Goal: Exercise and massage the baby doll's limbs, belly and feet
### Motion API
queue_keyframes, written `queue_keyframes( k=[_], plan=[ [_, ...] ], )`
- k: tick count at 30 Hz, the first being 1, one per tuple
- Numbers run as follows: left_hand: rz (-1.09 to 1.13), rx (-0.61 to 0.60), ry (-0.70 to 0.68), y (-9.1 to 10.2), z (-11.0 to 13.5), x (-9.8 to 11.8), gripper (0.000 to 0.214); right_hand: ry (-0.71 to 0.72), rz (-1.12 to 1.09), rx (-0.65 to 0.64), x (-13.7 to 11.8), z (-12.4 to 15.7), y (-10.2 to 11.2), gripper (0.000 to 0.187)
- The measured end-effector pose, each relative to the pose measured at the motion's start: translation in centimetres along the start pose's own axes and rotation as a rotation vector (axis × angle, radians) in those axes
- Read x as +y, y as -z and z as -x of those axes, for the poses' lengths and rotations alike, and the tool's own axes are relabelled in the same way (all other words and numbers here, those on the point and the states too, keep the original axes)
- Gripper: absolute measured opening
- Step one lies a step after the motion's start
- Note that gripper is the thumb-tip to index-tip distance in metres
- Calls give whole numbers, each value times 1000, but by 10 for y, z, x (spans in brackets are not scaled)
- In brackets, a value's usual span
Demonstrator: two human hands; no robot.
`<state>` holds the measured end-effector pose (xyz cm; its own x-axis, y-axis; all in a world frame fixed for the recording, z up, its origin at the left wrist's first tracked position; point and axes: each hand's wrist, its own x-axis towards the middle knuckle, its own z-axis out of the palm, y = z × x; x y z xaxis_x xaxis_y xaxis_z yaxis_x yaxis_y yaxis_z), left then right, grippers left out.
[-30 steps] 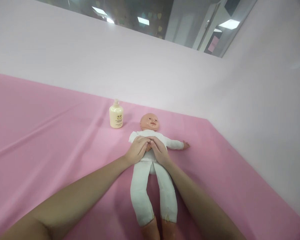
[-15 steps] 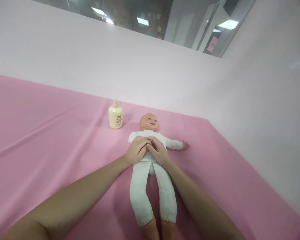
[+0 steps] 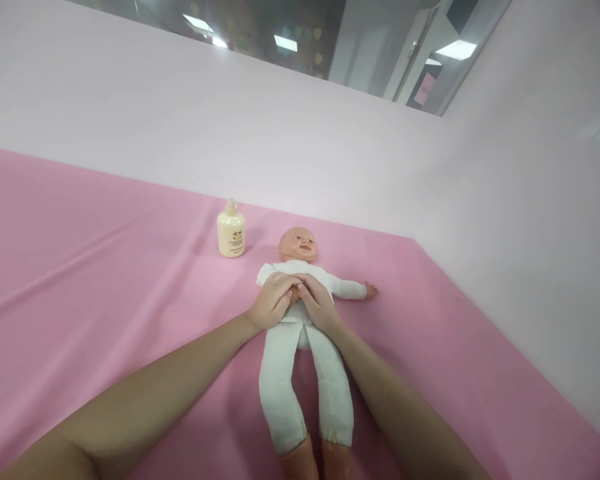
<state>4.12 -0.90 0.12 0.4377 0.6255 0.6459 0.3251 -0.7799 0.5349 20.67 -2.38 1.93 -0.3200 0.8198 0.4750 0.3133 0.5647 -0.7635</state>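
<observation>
A baby doll (image 3: 307, 393) in white cloth lies on its back, its bald head pointing away from me. One of its arms lies bent across the torso, and the doll's small hand (image 3: 295, 294) shows between my hands. From the left, my left hand (image 3: 274, 300) is closed around that small hand, with its fingers curled over the top. My right hand (image 3: 318, 300) closes on it from the other side, thumb and fingertips meeting my left hand. The doll's other arm (image 3: 351, 289) stretches out to the right. My hands hide most of its chest.
A cream-coloured pump bottle (image 3: 231, 235) stands upright to the left of the doll's head. Pink cloth (image 3: 145, 280) with soft creases covers the table. Behind it rises a pale wall (image 3: 190, 120) with a window above.
My fingers and thumbs have shifted slightly over the doll's hand, and more of that small hand now shows between them. The doll's body and the bottle stay in place.
</observation>
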Motion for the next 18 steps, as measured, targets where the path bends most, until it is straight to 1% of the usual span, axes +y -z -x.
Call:
queue_keyframes(
  k=[5,11,15,18],
  plan=[
    [5,5,-12,0,0,1,30,-17,-7,-27,-1,0,0,26],
    [-15,-7,-17,0,-1,2,29,-16,0,-22,-1,1,0,27],
    [-59,-15,-6,-1,-3,4,19,-11,-1,-11,-1,0,0,28],
    [-96,-18,-1,-3,-4,5,18,-1,-3,3,-1,0,0,29]
  ],
)
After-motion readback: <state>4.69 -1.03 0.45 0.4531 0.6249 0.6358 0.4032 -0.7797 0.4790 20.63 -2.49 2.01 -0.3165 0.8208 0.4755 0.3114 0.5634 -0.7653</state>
